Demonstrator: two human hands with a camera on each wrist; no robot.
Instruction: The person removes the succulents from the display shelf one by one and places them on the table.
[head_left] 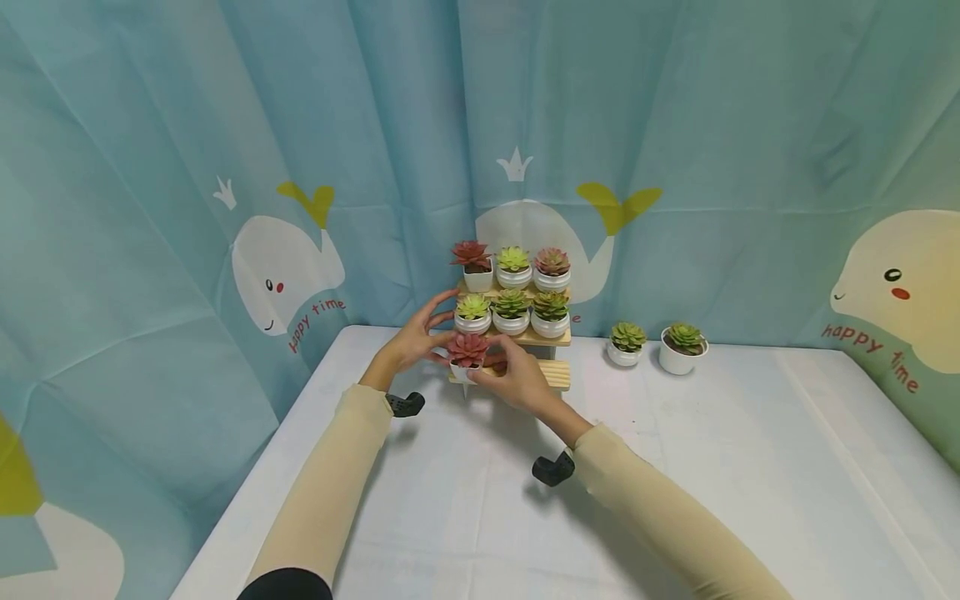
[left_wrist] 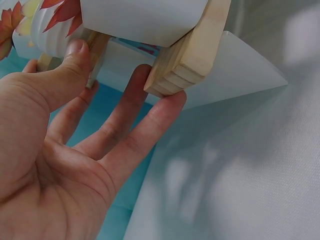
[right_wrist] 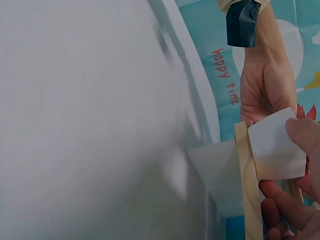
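Note:
A small three-tier wooden stand holds potted succulents. On its lowest tier, at the left end, a red succulent sits in a white angular pot. My right hand pinches that pot, thumb on its front wall and fingers around the far side. At the stand's left side, my left hand spreads its fingers; in the left wrist view two fingertips touch the lowest tier's end. Its thumb lies up by the middle tier, close to a white ribbed pot.
Three succulents stand on the top tier and three more on the middle one. On the white table, right of the stand, are two green succulents, a smaller one and a larger one. A blue curtain hangs behind.

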